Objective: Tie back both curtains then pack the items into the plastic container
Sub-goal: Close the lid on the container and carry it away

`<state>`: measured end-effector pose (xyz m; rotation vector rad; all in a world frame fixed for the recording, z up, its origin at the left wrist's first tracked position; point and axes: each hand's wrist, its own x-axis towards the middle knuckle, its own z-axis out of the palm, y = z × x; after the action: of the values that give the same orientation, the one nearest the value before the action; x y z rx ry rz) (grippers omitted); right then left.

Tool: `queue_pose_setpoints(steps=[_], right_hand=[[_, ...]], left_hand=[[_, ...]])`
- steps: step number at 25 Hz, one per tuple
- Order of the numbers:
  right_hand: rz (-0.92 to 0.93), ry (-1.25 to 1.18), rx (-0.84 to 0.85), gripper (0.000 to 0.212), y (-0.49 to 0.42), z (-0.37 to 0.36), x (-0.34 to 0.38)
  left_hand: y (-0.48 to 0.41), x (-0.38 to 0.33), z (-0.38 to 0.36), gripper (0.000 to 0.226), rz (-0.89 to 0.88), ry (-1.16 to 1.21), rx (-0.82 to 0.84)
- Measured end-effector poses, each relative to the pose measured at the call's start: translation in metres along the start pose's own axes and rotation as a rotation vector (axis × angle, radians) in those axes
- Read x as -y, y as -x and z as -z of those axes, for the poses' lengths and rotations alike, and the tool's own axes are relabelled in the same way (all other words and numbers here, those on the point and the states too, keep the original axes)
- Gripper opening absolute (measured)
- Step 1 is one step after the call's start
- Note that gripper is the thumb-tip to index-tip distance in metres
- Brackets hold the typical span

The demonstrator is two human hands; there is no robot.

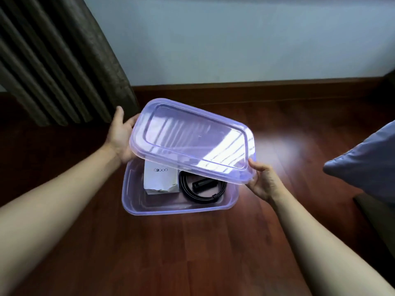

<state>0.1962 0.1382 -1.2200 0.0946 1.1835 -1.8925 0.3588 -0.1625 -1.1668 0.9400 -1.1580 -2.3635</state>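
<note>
A clear purple plastic container [136, 201] stands on the wooden floor. Inside it lie a white box [160, 178], a coiled black cable [192, 192] and a small black cylinder [202, 184]. A matching purple lid [192, 137] hangs tilted above the container, its far left side higher. My left hand [119, 135] grips the lid's left edge. At the lid's near right corner, my right hand [264, 181] holds it, fingers curled under the rim. The lid hides the container's far part.
A dark pleated curtain [57, 60] hangs at the back left, reaching the floor. A pale wall with a wooden skirting board [256, 86] runs behind. A grey-blue cushion [367, 161] juts in at the right, above a piece of furniture.
</note>
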Motion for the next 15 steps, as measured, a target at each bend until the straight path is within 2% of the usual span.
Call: queue_pose_setpoints(steps=[2,3,5,7,11,13,15], right_hand=[[-0.049,0.075,0.032,0.042,-0.003,0.006,-0.008],[-0.056,0.139,0.018,0.042,-0.006,0.007,-0.011],[0.010,0.335,-0.030,0.036,-0.011,0.005,-0.018],[0.114,0.525,-0.111,0.036,-0.010,0.001,-0.024],[0.121,0.681,-0.116,0.029,0.000,-0.005,-0.037],[0.078,0.701,-0.105,0.036,0.000,-0.003,-0.043],[0.058,0.721,-0.096,0.043,-0.001,-0.003,-0.048]], left_hand=[[0.006,0.007,0.010,0.054,-0.044,-0.206,-0.014],[0.006,0.017,0.017,0.050,-0.101,-0.325,-0.083],[0.007,0.041,0.035,0.061,-0.169,-0.491,-0.223],[0.012,0.061,0.052,0.071,-0.151,-0.610,-0.283],[0.023,0.092,0.077,0.060,-0.105,-0.869,-0.373],[0.030,0.105,0.091,0.055,-0.097,-0.920,-0.384],[0.036,0.112,0.100,0.054,-0.103,-0.839,-0.382]])
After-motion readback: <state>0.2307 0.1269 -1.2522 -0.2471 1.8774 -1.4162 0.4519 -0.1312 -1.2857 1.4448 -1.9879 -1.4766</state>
